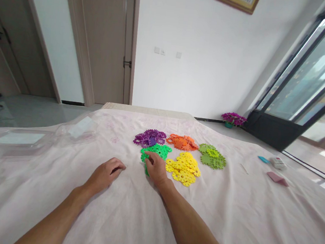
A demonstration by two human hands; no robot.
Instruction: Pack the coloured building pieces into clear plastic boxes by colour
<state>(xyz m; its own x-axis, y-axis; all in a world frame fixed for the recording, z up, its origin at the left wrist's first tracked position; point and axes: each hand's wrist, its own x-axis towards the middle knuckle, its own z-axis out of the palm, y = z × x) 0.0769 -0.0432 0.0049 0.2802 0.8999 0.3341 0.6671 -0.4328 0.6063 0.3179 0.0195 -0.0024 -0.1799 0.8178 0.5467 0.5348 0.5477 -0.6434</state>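
Note:
My right hand [156,169] reaches over the pile of green plastic snowflake discs [159,149], its thumb and index finger closed around the edge of a green disc. The fingers partly cover that pile. My left hand [108,172] rests on the cloth to the left, fingers curled together, and nothing shows in it. Around the green pile lie purple discs [151,137] behind, orange discs [182,142] at the back right, and yellow discs [184,168] just right of my right hand. Olive-green discs [213,157], with brighter lime ones on top, form the rightmost pile.
A pale pink cloth [236,216] covers the wide surface. Clear plastic containers [47,144] with white labels stand at the left. Toward the right lie a blue item [263,159], a small white box [277,163] and a folded pink piece [277,178].

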